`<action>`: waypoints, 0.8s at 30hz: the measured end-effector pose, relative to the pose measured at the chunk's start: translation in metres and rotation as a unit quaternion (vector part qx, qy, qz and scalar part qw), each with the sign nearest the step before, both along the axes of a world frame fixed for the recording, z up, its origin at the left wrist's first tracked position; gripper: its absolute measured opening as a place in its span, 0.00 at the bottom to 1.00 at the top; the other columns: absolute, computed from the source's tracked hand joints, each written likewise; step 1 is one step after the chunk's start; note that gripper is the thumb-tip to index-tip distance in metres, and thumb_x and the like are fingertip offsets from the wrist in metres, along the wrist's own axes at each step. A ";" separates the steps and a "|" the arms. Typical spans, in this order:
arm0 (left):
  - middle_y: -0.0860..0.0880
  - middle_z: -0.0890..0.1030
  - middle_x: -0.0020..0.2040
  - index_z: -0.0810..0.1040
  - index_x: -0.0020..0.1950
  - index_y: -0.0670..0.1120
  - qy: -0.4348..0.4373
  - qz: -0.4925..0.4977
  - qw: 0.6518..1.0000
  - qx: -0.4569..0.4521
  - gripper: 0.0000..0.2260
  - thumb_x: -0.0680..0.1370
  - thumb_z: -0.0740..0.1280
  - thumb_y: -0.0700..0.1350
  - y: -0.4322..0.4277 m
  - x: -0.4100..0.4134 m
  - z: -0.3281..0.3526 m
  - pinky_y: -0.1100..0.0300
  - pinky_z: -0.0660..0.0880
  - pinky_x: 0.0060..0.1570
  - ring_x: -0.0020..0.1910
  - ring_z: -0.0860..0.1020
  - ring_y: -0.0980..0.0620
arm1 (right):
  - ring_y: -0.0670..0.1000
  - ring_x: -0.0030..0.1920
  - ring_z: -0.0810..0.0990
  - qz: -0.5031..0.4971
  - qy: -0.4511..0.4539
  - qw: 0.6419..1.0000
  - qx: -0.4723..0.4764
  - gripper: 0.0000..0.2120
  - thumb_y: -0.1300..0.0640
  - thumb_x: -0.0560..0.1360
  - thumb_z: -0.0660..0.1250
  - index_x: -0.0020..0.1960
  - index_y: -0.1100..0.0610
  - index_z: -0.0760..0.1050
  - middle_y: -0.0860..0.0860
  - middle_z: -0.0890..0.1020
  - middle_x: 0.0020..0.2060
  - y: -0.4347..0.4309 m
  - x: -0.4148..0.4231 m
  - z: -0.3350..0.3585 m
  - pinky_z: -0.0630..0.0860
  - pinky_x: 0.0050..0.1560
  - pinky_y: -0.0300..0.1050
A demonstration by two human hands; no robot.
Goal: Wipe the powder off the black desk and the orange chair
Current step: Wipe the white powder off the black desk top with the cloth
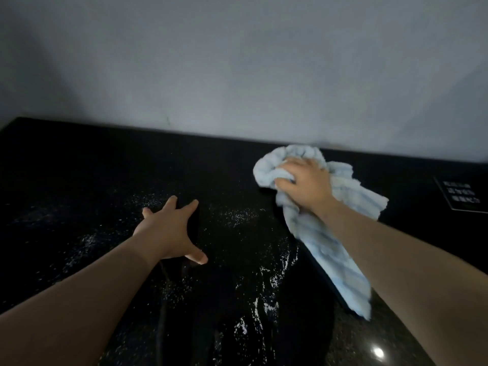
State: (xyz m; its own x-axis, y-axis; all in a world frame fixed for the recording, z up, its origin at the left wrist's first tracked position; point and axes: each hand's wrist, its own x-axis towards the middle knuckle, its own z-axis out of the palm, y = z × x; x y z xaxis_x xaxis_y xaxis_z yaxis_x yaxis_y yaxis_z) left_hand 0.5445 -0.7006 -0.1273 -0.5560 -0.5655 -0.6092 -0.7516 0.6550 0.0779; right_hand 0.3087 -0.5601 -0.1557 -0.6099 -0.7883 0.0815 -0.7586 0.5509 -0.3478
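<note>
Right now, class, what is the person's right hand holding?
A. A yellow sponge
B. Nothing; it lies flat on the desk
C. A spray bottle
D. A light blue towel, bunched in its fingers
D: the right hand grips a bunched light blue towel over the black desk, its loose end trailing down.
</note>
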 end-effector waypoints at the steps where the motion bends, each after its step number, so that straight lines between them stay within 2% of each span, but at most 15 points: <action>1: 0.50 0.41 0.78 0.39 0.75 0.61 0.000 0.001 1.000 0.002 0.55 0.61 0.75 0.63 0.001 0.000 0.001 0.41 0.65 0.67 0.73 0.44 0.29 | 0.52 0.49 0.76 0.031 -0.045 0.997 -0.051 0.08 0.52 0.73 0.61 0.44 0.53 0.78 0.48 0.80 0.45 0.010 0.010 -0.001 0.72 0.52 0.52; 3: 0.50 0.40 0.78 0.39 0.75 0.61 0.002 0.004 1.000 0.006 0.55 0.62 0.76 0.62 0.002 0.000 0.003 0.39 0.65 0.67 0.73 0.43 0.29 | 0.46 0.37 0.78 0.049 -0.226 0.964 -0.131 0.10 0.56 0.74 0.62 0.39 0.59 0.78 0.45 0.80 0.31 0.026 0.019 0.007 0.74 0.44 0.42; 4: 0.50 0.40 0.77 0.40 0.75 0.61 0.003 0.006 1.000 0.008 0.55 0.62 0.76 0.62 0.003 0.000 0.003 0.38 0.65 0.67 0.73 0.43 0.29 | 0.43 0.35 0.78 0.042 -0.273 0.947 -0.163 0.10 0.57 0.74 0.62 0.40 0.61 0.79 0.45 0.79 0.27 0.030 0.015 0.011 0.74 0.44 0.38; 5: 0.50 0.40 0.77 0.40 0.75 0.61 0.004 0.008 1.000 0.008 0.55 0.62 0.76 0.61 0.003 0.000 0.003 0.37 0.64 0.67 0.73 0.43 0.29 | 0.43 0.36 0.79 0.019 -0.268 0.945 -0.189 0.10 0.58 0.75 0.62 0.42 0.62 0.79 0.44 0.80 0.27 0.029 0.007 0.015 0.74 0.46 0.38; 7: 0.50 0.41 0.77 0.41 0.76 0.61 0.008 0.010 1.000 0.010 0.55 0.62 0.76 0.61 0.003 -0.001 0.003 0.36 0.63 0.67 0.73 0.43 0.29 | 0.49 0.46 0.79 -0.058 -0.167 0.968 -0.180 0.08 0.56 0.76 0.61 0.50 0.55 0.78 0.44 0.81 0.37 0.020 -0.018 0.017 0.73 0.56 0.48; 9: 0.50 0.41 0.77 0.42 0.76 0.61 0.013 0.018 1.000 0.015 0.55 0.62 0.77 0.60 0.003 -0.002 0.004 0.35 0.62 0.67 0.73 0.42 0.30 | 0.55 0.58 0.74 -0.112 -0.070 0.990 -0.042 0.14 0.44 0.75 0.59 0.57 0.49 0.73 0.47 0.78 0.50 0.009 -0.029 0.012 0.68 0.62 0.59; 11: 0.50 0.41 0.78 0.42 0.76 0.61 0.016 0.024 0.999 0.019 0.55 0.61 0.78 0.59 0.003 -0.002 0.003 0.35 0.61 0.67 0.73 0.42 0.30 | 0.55 0.61 0.69 -0.101 -0.021 0.994 0.036 0.18 0.34 0.70 0.59 0.52 0.45 0.70 0.46 0.73 0.53 0.002 -0.020 0.002 0.64 0.62 0.65; 12: 0.51 0.41 0.78 0.43 0.76 0.61 0.017 0.025 0.999 0.020 0.55 0.61 0.78 0.59 0.003 -0.001 0.003 0.35 0.61 0.67 0.73 0.42 0.30 | 0.54 0.59 0.69 -0.076 0.004 0.997 0.034 0.18 0.32 0.68 0.60 0.46 0.44 0.69 0.44 0.71 0.49 0.002 -0.010 0.000 0.65 0.61 0.64; 14: 0.51 0.41 0.78 0.43 0.76 0.61 0.016 0.027 0.999 0.019 0.55 0.61 0.78 0.59 0.003 -0.001 0.004 0.34 0.62 0.67 0.73 0.42 0.30 | 0.50 0.50 0.70 -0.019 0.026 0.999 -0.009 0.17 0.31 0.63 0.60 0.35 0.44 0.65 0.40 0.70 0.40 0.010 0.016 0.000 0.68 0.55 0.53; 16: 0.50 0.41 0.78 0.43 0.76 0.61 0.014 0.024 0.999 0.018 0.55 0.61 0.78 0.59 0.004 -0.001 0.005 0.34 0.62 0.67 0.73 0.42 0.30 | 0.46 0.39 0.69 0.037 -0.024 0.997 -0.067 0.14 0.34 0.62 0.59 0.30 0.45 0.66 0.39 0.69 0.32 0.025 0.044 -0.003 0.67 0.46 0.44; 18: 0.50 0.41 0.78 0.43 0.76 0.60 0.014 0.020 1.000 0.016 0.55 0.61 0.77 0.60 0.004 -0.001 0.005 0.34 0.62 0.67 0.73 0.42 0.30 | 0.45 0.32 0.72 0.080 -0.131 0.981 -0.122 0.13 0.40 0.62 0.61 0.29 0.49 0.71 0.43 0.73 0.27 0.032 0.065 -0.002 0.68 0.38 0.41; 20: 0.50 0.42 0.78 0.43 0.76 0.60 0.016 0.019 1.000 0.015 0.54 0.62 0.77 0.60 0.005 0.000 0.004 0.34 0.63 0.66 0.73 0.42 0.30 | 0.43 0.35 0.74 0.057 -0.233 0.949 -0.206 0.08 0.46 0.65 0.63 0.35 0.50 0.74 0.43 0.76 0.30 0.031 0.061 0.003 0.70 0.39 0.42; 21: 0.51 0.42 0.78 0.43 0.76 0.60 0.017 0.019 1.000 0.015 0.54 0.62 0.77 0.60 0.004 0.000 0.004 0.35 0.63 0.66 0.73 0.42 0.30 | 0.43 0.39 0.76 0.010 -0.239 0.938 -0.251 0.04 0.49 0.67 0.65 0.39 0.48 0.74 0.42 0.77 0.34 0.029 0.048 0.006 0.70 0.43 0.42; 22: 0.51 0.41 0.78 0.43 0.76 0.60 0.017 0.018 1.000 0.014 0.54 0.62 0.77 0.60 0.004 0.000 0.003 0.35 0.63 0.66 0.73 0.42 0.30 | 0.46 0.44 0.78 -0.038 -0.221 0.935 -0.273 0.06 0.49 0.70 0.65 0.46 0.48 0.75 0.43 0.79 0.40 0.026 0.031 0.010 0.71 0.48 0.43; 24: 0.51 0.41 0.78 0.43 0.76 0.61 0.017 0.018 1.000 0.016 0.54 0.62 0.77 0.60 0.003 0.000 0.003 0.34 0.63 0.66 0.73 0.42 0.30 | 0.54 0.60 0.75 -0.097 -0.140 0.971 -0.165 0.18 0.43 0.74 0.63 0.63 0.44 0.70 0.47 0.78 0.57 0.021 0.000 0.012 0.69 0.61 0.55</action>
State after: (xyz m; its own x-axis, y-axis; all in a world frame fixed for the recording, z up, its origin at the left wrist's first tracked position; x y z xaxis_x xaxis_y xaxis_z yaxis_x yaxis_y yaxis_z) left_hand 0.5448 -0.6971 -0.1248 -0.5570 -0.5651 -0.6086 -0.7707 0.6248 0.1252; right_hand 0.3086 -0.5394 -0.1435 -0.7786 -0.6161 0.1194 -0.5020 0.4972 -0.7077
